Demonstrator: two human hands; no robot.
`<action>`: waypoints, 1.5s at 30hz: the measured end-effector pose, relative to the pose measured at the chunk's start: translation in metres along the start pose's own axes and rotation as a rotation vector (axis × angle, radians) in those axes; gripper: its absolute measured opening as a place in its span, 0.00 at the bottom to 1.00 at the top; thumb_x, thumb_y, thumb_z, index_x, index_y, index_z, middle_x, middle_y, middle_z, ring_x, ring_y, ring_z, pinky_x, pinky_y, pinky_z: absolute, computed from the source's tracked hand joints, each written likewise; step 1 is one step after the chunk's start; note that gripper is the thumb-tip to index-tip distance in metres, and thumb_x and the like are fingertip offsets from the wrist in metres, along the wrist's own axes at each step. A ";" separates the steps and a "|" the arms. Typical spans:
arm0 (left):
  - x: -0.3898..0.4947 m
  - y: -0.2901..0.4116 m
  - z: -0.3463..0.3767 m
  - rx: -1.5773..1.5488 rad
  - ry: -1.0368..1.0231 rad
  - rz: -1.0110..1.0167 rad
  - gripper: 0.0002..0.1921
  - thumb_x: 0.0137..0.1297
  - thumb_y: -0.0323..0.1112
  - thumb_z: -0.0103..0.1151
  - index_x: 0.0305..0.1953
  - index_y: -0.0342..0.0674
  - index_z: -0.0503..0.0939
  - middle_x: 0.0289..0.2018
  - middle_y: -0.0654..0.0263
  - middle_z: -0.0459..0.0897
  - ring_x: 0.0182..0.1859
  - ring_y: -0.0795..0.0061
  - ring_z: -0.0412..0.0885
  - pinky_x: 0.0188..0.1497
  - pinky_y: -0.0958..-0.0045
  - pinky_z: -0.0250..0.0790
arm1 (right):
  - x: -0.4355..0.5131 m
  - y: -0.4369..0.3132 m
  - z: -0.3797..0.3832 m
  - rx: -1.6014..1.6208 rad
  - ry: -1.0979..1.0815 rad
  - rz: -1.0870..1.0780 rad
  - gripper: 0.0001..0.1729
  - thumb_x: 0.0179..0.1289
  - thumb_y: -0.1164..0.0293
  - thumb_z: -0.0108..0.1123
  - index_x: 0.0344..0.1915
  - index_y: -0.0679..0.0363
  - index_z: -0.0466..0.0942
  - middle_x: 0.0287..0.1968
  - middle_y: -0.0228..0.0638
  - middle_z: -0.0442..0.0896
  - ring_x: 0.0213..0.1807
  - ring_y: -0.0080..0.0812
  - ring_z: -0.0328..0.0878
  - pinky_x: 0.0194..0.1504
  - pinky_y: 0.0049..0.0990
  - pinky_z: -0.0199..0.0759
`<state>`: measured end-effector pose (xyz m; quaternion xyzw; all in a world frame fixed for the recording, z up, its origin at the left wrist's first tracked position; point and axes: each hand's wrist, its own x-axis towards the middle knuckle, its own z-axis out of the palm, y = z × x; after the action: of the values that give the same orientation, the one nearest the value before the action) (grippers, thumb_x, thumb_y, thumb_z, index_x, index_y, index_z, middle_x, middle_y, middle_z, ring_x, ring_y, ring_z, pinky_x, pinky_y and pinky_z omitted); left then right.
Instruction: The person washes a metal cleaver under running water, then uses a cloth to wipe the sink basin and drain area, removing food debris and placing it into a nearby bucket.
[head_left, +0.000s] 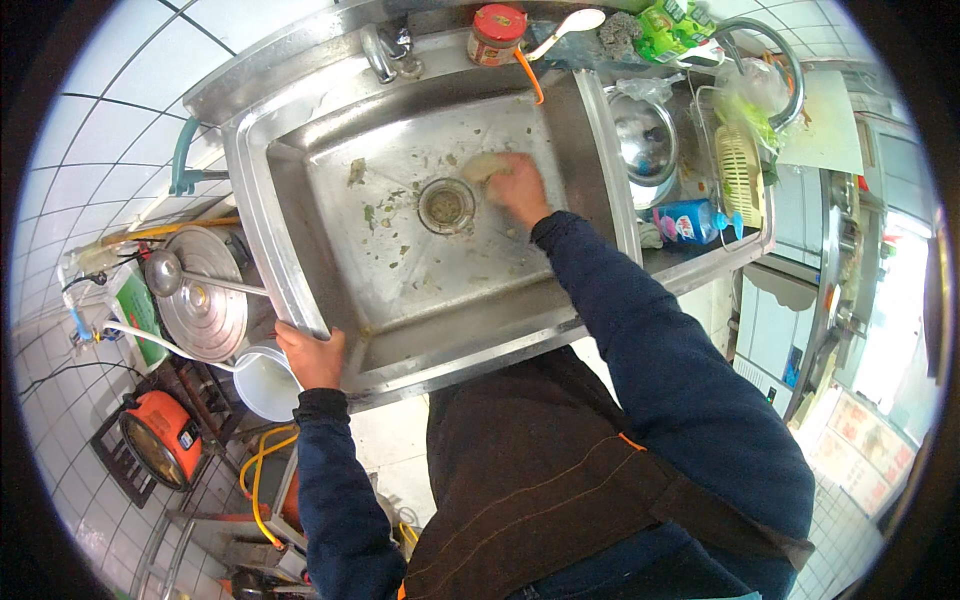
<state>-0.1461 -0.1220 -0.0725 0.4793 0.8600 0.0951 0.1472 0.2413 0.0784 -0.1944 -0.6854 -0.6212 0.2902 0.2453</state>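
Note:
My left hand (313, 357) grips the front left corner of a stainless steel sink (360, 289). Inside the basin, my right hand (519, 189) is closed around a pale, flat object (486, 166), blurred by motion, perhaps a scrubbing pad. It is just right of the round drain (446, 206), low over the basin floor. Bits of green leaf and brown scraps (369, 217) lie scattered on the wet steel. A chrome faucet (379, 56) stands at the back rim.
A red-lidded jar (496, 36), a white spoon (574, 30) and a steel wool scrubber (619, 34) are on the back ledge. The right basin holds a metal bowl (643, 142), a blue detergent bottle (686, 222) and a yellow basket (739, 176). At left are a ladle (163, 273) and white bucket (266, 386).

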 end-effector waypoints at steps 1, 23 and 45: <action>0.000 0.000 0.000 -0.004 0.006 0.008 0.47 0.46 0.36 0.72 0.65 0.23 0.55 0.52 0.36 0.71 0.54 0.36 0.73 0.60 0.53 0.68 | 0.013 0.005 -0.009 0.029 0.068 0.015 0.25 0.56 0.69 0.62 0.55 0.58 0.80 0.55 0.54 0.77 0.54 0.56 0.78 0.58 0.44 0.73; -0.001 -0.006 0.003 -0.030 -0.010 0.013 0.50 0.43 0.34 0.73 0.66 0.20 0.54 0.55 0.35 0.69 0.57 0.36 0.72 0.63 0.54 0.66 | 0.069 -0.058 0.021 -0.014 -0.259 -0.301 0.23 0.59 0.66 0.57 0.56 0.51 0.83 0.52 0.46 0.81 0.55 0.49 0.78 0.59 0.41 0.73; 0.000 0.009 -0.012 -0.114 -0.007 -0.039 0.47 0.45 0.35 0.72 0.65 0.22 0.56 0.52 0.38 0.70 0.53 0.37 0.75 0.56 0.52 0.71 | 0.105 -0.120 0.089 -0.471 -0.603 -0.603 0.19 0.58 0.74 0.55 0.50 0.53 0.84 0.54 0.42 0.82 0.58 0.47 0.78 0.60 0.42 0.73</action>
<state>-0.1432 -0.1172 -0.0587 0.4536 0.8619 0.1392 0.1789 0.0998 0.1932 -0.1835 -0.3972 -0.8842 0.2432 -0.0342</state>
